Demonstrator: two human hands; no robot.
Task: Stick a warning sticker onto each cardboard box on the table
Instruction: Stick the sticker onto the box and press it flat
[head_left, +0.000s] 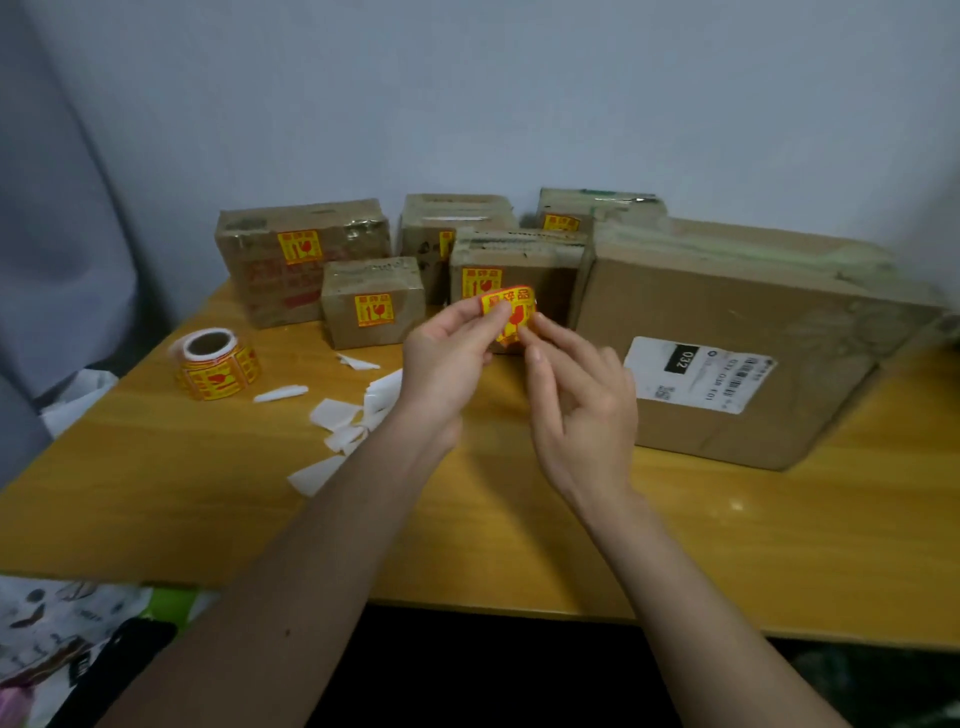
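Left hand (447, 353) and right hand (582, 400) pinch one warning sticker (508, 313) between fingertips above table (208, 493). Unlabelled large box (737, 332) lies just right; right hand nearer.

Both forearms are bare up to the near frame edge, with no sleeves visible. The left hand (447, 348) and right hand (582, 410) seem ringless, though blur limits certainty.
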